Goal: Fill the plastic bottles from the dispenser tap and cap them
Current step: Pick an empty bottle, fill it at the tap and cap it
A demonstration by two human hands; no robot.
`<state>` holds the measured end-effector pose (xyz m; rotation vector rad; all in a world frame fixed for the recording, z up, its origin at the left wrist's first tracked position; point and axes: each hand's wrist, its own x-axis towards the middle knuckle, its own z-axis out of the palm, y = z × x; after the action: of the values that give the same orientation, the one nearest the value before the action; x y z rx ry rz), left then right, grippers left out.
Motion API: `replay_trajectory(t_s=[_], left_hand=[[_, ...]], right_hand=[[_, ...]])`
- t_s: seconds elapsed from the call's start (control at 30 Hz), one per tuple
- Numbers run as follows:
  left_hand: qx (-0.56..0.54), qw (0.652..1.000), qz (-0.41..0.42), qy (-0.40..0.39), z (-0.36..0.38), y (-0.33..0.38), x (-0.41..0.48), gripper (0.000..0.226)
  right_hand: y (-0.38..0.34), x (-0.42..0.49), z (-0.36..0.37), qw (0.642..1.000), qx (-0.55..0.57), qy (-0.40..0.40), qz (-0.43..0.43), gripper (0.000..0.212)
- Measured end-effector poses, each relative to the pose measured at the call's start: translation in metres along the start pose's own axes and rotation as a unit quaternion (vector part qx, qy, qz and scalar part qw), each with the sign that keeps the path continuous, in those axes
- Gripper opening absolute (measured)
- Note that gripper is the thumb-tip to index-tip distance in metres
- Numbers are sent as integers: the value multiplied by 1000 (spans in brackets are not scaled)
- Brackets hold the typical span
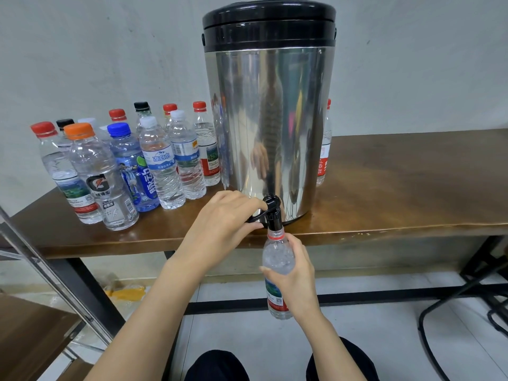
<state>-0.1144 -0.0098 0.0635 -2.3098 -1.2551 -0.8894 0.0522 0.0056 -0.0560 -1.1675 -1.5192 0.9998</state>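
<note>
Gripping the bottle [276, 259] with your right hand [296, 273], left hand [222, 215] pinching the tap [272, 211], hold it plumb so nothing spills.

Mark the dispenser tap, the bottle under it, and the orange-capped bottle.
dispenser tap [274, 218], head view, black spout body.
bottle under the tap [276, 255], head view, clear shoulder.
orange-capped bottle [79, 131], head view, on its cap.

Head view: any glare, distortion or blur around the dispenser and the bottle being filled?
Head view: the steel dispenser mirrors the room with bright vertical streaks; wide-angle bending shows in the table edge; the bottle at the tap is sharp, the right hand covering its middle; lighting soft, no hard shadows.
</note>
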Motion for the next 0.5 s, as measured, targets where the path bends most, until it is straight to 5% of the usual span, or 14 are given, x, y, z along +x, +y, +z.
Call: replay_trajectory(t_s=[0.33,0.5], left_hand=[[16,999,30,-37,-7,-4,5,31],[-60,996,-22,-54,-30,-10,52,20]], right_hand=[[4,0,0,1000,14,1,-3,76],[5,1,0,1000,5,-2,-3,77]])
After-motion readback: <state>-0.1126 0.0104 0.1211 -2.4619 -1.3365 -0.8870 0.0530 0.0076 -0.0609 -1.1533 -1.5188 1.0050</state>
